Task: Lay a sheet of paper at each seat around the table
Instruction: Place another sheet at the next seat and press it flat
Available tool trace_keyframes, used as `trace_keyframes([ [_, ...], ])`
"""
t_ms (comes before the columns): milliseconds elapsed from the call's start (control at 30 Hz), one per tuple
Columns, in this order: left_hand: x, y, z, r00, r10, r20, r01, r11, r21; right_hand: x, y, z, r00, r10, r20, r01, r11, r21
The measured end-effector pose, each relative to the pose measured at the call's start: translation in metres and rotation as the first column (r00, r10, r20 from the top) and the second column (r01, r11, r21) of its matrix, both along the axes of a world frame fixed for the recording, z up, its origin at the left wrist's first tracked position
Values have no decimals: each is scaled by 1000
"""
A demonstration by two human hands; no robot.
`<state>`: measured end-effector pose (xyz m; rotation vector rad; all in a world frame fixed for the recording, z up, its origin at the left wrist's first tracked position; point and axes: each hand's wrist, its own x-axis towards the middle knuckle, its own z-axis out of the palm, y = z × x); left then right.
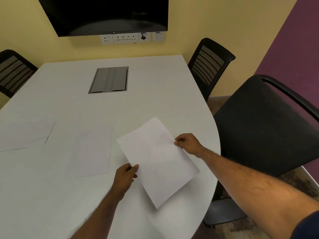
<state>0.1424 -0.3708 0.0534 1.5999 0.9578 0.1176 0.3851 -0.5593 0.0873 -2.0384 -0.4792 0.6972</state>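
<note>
Meeting rm. Yellow wall [207, 23] at 12 w/ black screen [107, 12] and socket strip [127, 38] beneath; purple wall [296, 40] at 2. White table [51, 195] at ctr, grey hatch [108, 79] inset toward 12. Black seating: mesh chair [208, 64] at 1, padded chair [262, 123] at 3, second mesh chair [12, 71] at 10. Wood-pattern floor [241, 228] at 4.

At table [155, 100] centre: cable hatch [108, 80]. Near left: flat sheet [93, 150]; further left, possibly two overlapping sheets [22, 133]. Near right: held sheet [158, 161], between left grip [126, 175] and right grip [187, 143], beside near chair [265, 123]. Behind table: screen [107, 12] above sockets [127, 37].
</note>
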Motion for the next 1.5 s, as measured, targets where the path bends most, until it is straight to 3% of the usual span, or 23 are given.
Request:
trace_keyframes([
  [233, 41, 10, -14, 985, 172, 8, -170, 982, -80, 38, -7, 6, 990, 110, 86, -100, 989, -112],
  [400, 63, 12, -32, 988, 152, 7, -151, 986, -71, 65, -4, -1, 977, 147, 152, -112, 970, -218],
  [667, 95, -13, -64, 972, 233, -29, -235, 953, -192, 103, 3, -42, 971, 171, 169, -123, 957, -262],
  [833, 117, -20, -82, 976, 203, -85, -212, 970, -117, 137, 18, -73, 957, 236, 166, -179, 937, -299],
  [1000, 137, -23, -102, 969, 172, -178, -148, 979, 140, 164, 38, -97, 934, 282, 218, -199, 920, -337],
  [1167, 154, -31, -113, 943, 288, -169, -276, 957, 95, 170, 53, -112, 916, 294, 274, -191, 918, -347],
  [1300, 160, -35, -121, 923, 351, -156, -344, 936, 67, 164, 41, -123, 835, 407, 371, -244, 877, -413],
  [1500, 167, -39, -115, 940, 298, -163, -286, 954, 93, 143, 9, -142, 792, 472, 388, -248, 829, -501],
])
